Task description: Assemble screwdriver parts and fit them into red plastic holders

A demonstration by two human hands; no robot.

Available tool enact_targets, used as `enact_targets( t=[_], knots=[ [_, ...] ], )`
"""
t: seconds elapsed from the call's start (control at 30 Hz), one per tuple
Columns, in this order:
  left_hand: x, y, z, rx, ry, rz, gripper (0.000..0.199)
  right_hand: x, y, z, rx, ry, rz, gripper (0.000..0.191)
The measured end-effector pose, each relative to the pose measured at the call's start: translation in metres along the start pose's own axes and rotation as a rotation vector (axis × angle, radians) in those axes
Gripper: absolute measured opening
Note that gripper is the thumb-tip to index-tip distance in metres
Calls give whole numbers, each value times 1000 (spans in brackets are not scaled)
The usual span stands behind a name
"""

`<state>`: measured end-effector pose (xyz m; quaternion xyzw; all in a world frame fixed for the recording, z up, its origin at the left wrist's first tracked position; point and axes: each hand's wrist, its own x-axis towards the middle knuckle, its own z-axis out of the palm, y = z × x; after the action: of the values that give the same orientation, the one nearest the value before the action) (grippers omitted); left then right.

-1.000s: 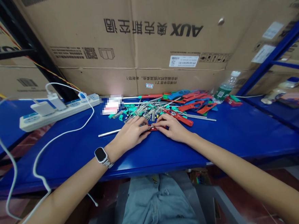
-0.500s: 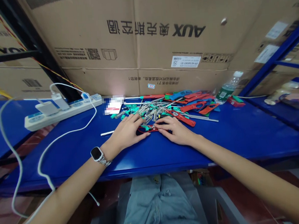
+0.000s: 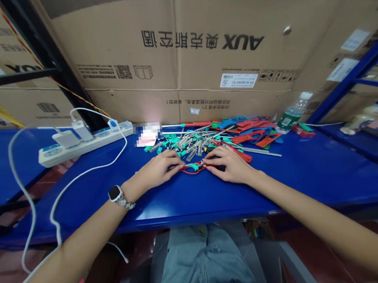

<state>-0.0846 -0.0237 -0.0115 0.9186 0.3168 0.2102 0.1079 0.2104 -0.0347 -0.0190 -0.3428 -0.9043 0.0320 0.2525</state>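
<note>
Between my two hands, low over the blue table, is a red lighter casing (image 3: 190,172) with a green trigger piece (image 3: 194,167) in it. My left hand (image 3: 161,168) pinches the casing's left end between thumb and fingertips. On its right end, my right hand (image 3: 228,163) has its fingers and thumb closed, partly covering it. Just beyond my fingers lies a heap of clear lighter tanks (image 3: 192,151) mixed with green parts (image 3: 171,139) and metal rods. Red and blue lighter shells (image 3: 251,135) are piled on the right of the heap.
At the left, a white power strip (image 3: 88,144) holds plugged-in chargers, and a white cable (image 3: 81,170) curves over the table (image 3: 209,198). A plastic bottle (image 3: 289,116) stands at the back right by a small red box (image 3: 303,130). Large cardboard (image 3: 184,73) closes off the back.
My hands have drawn slightly apart, so more of the red casing and its green piece shows between them. The whole view has shifted a little.
</note>
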Motion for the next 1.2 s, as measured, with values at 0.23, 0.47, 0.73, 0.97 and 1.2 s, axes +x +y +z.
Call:
enact_targets(
  t=[0.23, 0.47, 0.73, 0.97, 1.2],
  knots=[
    [2, 6, 10, -78, 47, -171, 18, 28, -19, 13, -89, -16, 114, 28],
    [0, 6, 11, -25, 71, -155, 16, 32, -23, 25, -64, -79, 136, 14],
    [-8, 9, 1, 214, 21, 47, 30, 30, -25, 22, -43, -107, 143, 14],
    [21, 11, 6, -56, -14, -11, 20, 29, -22, 25, -23, -100, 120, 15],
    [20, 5, 6, -111, -44, 54, 23, 29, -22, 25, -23, -99, 124, 15]
  ],
)
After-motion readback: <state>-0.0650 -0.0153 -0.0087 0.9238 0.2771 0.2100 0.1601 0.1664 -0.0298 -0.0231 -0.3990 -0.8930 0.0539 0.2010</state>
